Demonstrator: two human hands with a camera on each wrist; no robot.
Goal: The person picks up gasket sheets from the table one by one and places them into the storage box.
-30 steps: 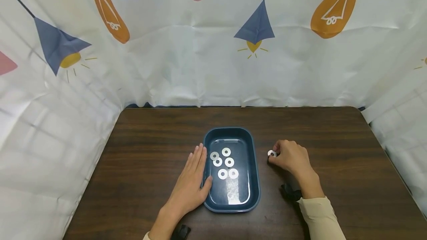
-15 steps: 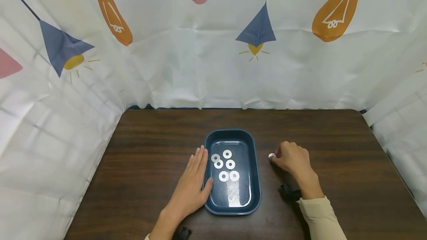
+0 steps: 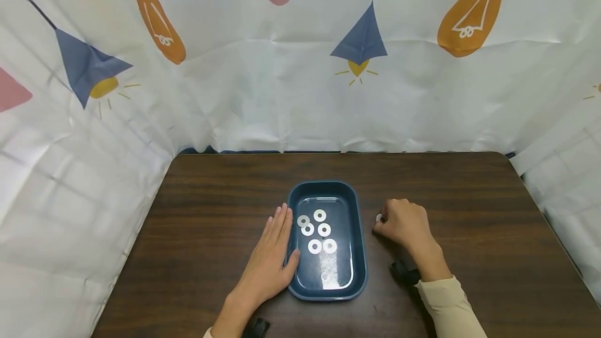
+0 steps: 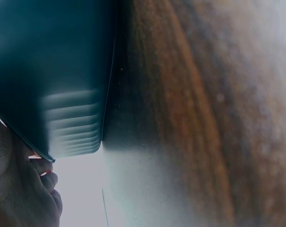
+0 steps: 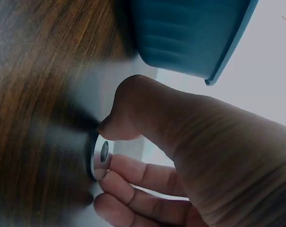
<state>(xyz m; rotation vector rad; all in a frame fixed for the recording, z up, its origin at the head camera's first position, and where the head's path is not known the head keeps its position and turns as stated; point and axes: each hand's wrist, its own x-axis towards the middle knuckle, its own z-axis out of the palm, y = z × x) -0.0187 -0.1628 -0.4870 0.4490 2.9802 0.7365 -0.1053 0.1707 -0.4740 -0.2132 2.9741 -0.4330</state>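
My right hand (image 3: 407,225) pinches a flat metal washer (image 5: 100,157) between thumb and fingers, to the right of the tray. The right wrist view has this washer tilted at the tabletop, its hole facing the hand; from the head only a sliver shows. On the other side, my left hand (image 3: 268,260) lies with straight fingers along the left rim of a dark blue rectangular tray (image 3: 360,254), the thumb over its edge. Inside the tray are several similar washers (image 3: 324,230), lying flat, two of them overlapping at the left. The left wrist view shows the tray's ribbed outer wall (image 4: 74,120).
The tray stands on a dark brown wooden table (image 3: 225,186) with rounded far corners. A white curtain (image 3: 281,98) printed with lamps and bulbs hangs behind and along the sides. Black straps (image 3: 405,272) circle both wrists.
My right hand has shifted slightly left with the washer, which is now more covered by the fingers. My left hand, the tray and the washers inside keep their places.
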